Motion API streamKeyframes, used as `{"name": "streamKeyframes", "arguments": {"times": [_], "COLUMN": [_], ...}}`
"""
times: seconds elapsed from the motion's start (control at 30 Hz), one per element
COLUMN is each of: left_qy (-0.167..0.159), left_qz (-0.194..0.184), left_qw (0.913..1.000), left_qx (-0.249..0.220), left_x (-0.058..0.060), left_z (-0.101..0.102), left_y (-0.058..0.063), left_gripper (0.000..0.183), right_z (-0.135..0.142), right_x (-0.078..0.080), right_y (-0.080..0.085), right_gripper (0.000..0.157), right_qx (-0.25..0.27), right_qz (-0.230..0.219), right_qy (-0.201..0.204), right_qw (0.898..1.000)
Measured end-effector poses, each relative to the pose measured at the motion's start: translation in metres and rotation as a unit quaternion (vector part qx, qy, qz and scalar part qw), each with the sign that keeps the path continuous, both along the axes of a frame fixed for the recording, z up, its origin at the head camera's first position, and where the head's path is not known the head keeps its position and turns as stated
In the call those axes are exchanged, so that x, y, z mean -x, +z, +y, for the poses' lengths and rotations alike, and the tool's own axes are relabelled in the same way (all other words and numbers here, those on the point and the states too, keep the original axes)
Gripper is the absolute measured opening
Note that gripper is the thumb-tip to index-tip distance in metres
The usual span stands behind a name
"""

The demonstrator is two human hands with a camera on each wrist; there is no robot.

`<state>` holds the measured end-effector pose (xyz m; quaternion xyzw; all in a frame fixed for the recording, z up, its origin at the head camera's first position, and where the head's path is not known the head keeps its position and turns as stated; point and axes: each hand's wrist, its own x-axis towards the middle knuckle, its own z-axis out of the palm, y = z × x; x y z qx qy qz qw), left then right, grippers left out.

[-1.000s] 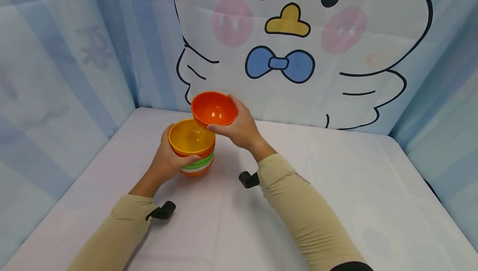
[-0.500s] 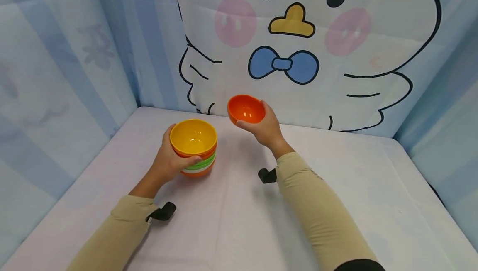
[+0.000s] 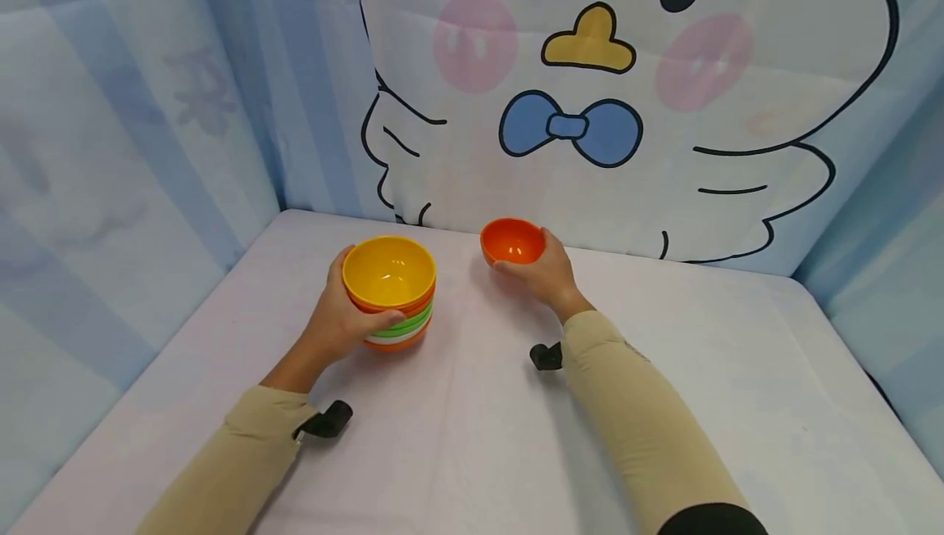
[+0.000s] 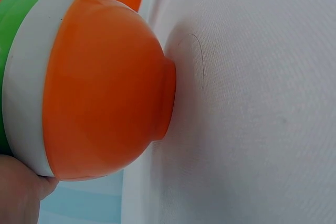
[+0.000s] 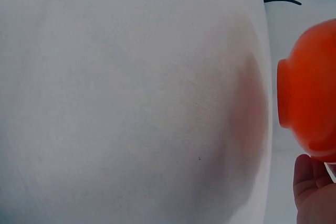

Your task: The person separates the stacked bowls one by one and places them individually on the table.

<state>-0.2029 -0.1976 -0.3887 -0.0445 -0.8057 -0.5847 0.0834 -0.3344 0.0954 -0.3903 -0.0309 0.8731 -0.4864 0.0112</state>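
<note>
My left hand (image 3: 342,318) grips the side of a stack of nested bowls. A yellow bowl (image 3: 389,271) is on top, with orange, green and white rims below it. The lowest orange bowl (image 4: 110,87) fills much of the left wrist view, its foot at or close above the tabletop. To the right of the stack, near the table's back edge, my right hand (image 3: 546,275) holds a single orange bowl (image 3: 514,242) by its rim, thumb toward me. In the right wrist view that orange bowl (image 5: 315,93) hangs above the cloth, and its shadow lies under it.
A white cloth-covered table (image 3: 457,437) lies under both arms. Behind it hangs a backdrop (image 3: 575,191) printed with a cartoon face and blue bow. Blue patterned curtains (image 3: 133,150) close off the sides. Black cameras (image 3: 328,420) are strapped to the wrists.
My right hand has carried the orange bowl from above the stack to the right, then lowered it toward the table's back. The left hand keeps its grip on the stack.
</note>
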Motion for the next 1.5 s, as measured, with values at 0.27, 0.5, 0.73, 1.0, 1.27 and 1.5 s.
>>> {"name": "streamKeyframes", "arguments": {"times": [0.27, 0.5, 0.73, 1.0, 1.27, 1.5], "left_qy": [0.005, 0.0, -0.002, -0.003, -0.003, 0.002], "left_qz": [-0.006, 0.0, 0.007, 0.005, 0.012, 0.013], "left_qw": [1.0, 0.9999, 0.9998, 0.9999, 0.9997, 0.9996], "left_qx": [-0.003, -0.013, -0.02, -0.013, -0.022, -0.024], "left_x": [-0.002, -0.004, -0.003, 0.001, 0.004, 0.003], "left_z": [-0.002, -0.002, -0.002, -0.002, -0.002, -0.003], "left_y": [-0.001, -0.002, -0.001, 0.0, -0.003, -0.008], "left_gripper": [0.112, 0.111, 0.11, 0.11, 0.108, 0.107], "right_z": [-0.002, -0.006, -0.009, -0.01, -0.011, -0.014], "right_x": [0.002, 0.006, 0.017, 0.022, 0.03, 0.034], "right_y": [-0.011, -0.015, -0.01, -0.01, -0.011, -0.017], "right_gripper": [0.104, 0.103, 0.102, 0.106, 0.107, 0.107], "right_qx": [-0.021, -0.019, -0.017, 0.001, 0.006, 0.004], "right_qz": [-0.023, -0.04, -0.047, -0.045, -0.047, -0.045], "right_qy": [-0.004, -0.002, 0.008, -0.002, -0.005, -0.003], "right_qw": [1.0, 0.999, 0.999, 0.999, 0.999, 0.999]}}
